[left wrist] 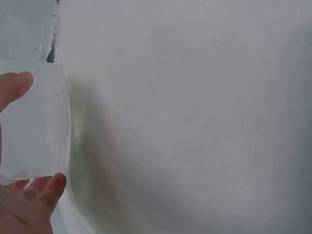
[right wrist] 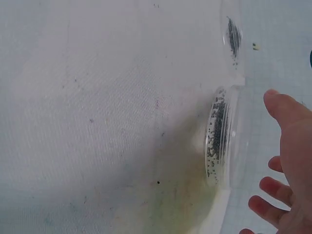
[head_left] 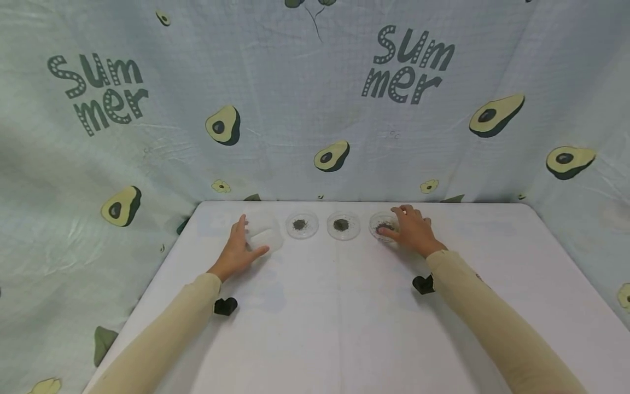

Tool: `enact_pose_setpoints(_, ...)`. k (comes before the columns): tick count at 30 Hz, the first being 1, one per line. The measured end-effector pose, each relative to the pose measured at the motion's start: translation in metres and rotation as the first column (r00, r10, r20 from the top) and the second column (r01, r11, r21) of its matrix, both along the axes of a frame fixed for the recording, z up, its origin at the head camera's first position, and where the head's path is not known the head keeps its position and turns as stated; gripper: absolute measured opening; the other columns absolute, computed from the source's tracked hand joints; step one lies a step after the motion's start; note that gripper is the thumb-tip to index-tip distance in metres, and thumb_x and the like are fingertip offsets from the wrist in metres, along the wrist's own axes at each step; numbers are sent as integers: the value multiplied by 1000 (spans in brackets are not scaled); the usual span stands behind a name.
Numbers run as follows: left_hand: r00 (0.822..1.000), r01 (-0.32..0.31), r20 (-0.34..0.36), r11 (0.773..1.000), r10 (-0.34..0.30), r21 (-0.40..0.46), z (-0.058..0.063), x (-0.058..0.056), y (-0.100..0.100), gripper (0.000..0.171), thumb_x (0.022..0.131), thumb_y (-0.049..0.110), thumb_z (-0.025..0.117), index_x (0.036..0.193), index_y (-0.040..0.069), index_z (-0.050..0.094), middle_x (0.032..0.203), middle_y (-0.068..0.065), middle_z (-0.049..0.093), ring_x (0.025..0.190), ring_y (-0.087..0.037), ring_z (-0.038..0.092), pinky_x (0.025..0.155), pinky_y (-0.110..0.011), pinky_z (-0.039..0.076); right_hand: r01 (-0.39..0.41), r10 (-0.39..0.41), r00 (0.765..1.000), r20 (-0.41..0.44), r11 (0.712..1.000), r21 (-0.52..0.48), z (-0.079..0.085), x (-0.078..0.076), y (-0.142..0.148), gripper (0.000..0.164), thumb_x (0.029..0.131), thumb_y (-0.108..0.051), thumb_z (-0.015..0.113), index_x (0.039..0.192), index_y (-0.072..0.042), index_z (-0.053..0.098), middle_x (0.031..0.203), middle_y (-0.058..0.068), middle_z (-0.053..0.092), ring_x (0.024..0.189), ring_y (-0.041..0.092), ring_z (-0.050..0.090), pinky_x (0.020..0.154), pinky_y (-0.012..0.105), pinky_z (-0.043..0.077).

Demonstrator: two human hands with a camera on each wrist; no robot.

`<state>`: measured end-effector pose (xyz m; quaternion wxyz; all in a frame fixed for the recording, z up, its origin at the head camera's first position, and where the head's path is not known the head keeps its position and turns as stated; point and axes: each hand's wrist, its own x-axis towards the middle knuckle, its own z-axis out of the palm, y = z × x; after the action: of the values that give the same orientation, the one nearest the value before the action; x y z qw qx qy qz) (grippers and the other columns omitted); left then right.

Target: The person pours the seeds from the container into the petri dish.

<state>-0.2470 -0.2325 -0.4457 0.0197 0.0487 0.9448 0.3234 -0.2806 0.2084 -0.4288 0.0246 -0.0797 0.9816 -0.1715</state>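
Observation:
My left hand [head_left: 236,254] is at the left end of a row, fingers and thumb spread around a translucent whitish container [head_left: 266,236]. In the left wrist view the thumb overlaps the side of this container [left wrist: 36,126], and the fingertips are at its lower edge. Over on the right, my right hand [head_left: 413,232] is spread over a clear petri dish [head_left: 375,223] of dark grains, its thumb overlapping the dish in the head view. The right wrist view shows loosely spread fingers near this dish [right wrist: 219,139], with nothing gripped.
Two more clear petri dishes stand between the hands, the left one [head_left: 310,232] and the middle one [head_left: 352,234], each with a small dark heap. A white cloth covers the table [head_left: 315,328]. Behind it hangs a printed curtain [head_left: 275,82] with avocados and lettering.

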Motion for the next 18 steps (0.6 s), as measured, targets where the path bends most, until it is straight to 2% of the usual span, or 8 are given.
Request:
enact_pose_setpoints(4,1000,2,-24,1000,-3,-28,3,2,-2,109,86,41,70,155,7,-7,159,-23,7,143,-43,24,115,-59,27,-31,31,999,-35,999,-7,4,3,-5,75,91,-50,61,145,-4,39,148,24,34,134,45,34,101,70,28)
enact_pose_setpoints(9,989,9,-144,995,-23,-102,4,1,-2,106,83,43,72,156,9,3,159,-21,10,146,-41,17,114,-62,23,-75,75,993,-96,997,5,7,5,-10,68,90,-50,61,141,-8,46,144,21,41,130,43,40,97,68,29)
enact_pose_setpoints(13,966,6,-254,987,-47,-162,7,0,0,98,84,46,70,155,8,14,157,-19,18,145,-38,19,113,-61,20,-91,91,989,-119,996,3,9,8,-13,66,89,-48,62,140,-8,48,142,21,44,129,42,42,97,66,30)
enact_pose_setpoints(18,924,23,-364,970,-113,-244,17,-1,7,84,88,44,65,152,8,25,154,-18,25,144,-36,21,114,-60,15,-101,101,984,-148,995,6,14,15,-17,66,89,-47,63,140,-9,48,142,20,44,130,41,41,98,66,31)
